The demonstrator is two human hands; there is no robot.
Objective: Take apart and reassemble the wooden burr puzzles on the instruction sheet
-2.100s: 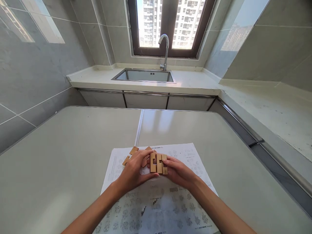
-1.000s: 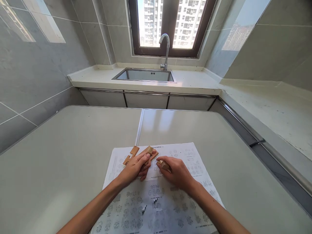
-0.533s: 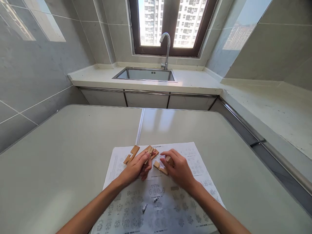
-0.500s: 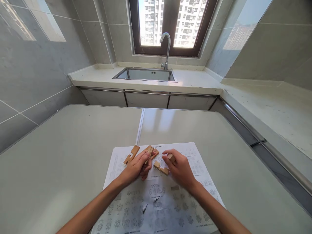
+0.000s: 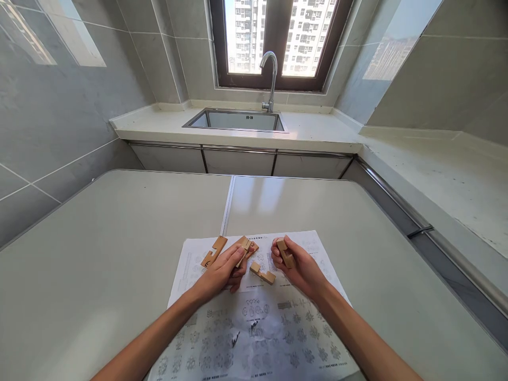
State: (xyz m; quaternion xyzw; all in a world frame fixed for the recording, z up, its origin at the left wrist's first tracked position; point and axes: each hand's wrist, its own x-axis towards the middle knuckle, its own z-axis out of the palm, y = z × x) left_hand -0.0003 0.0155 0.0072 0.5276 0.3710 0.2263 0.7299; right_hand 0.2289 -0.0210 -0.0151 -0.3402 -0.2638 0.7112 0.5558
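My left hand (image 5: 227, 269) is closed around a notched wooden puzzle piece (image 5: 245, 246), whose end shows above the fingers. In my right hand (image 5: 299, 264), a second notched wooden block (image 5: 285, 252) rests tilted, gripped by thumb and fingers with its notch showing. Between the hands, a loose notched piece (image 5: 262, 273) lies on the printed sheet (image 5: 254, 338). To the left of my left hand lies a flat notched piece marked with a numeral (image 5: 214, 252). Another marked piece (image 5: 253, 247) is partly hidden behind the left fingers.
The sheet lies on a pale table (image 5: 111, 248) with a seam (image 5: 228, 206) down its middle. Beyond are a counter with a sink (image 5: 238, 120), a faucet (image 5: 271, 79) and a window (image 5: 273, 47). Another counter (image 5: 444, 174) runs along the right.
My right hand has turned over, palm more upward, bringing its block into fuller view. The left hand and the loose pieces have stayed about where they were.
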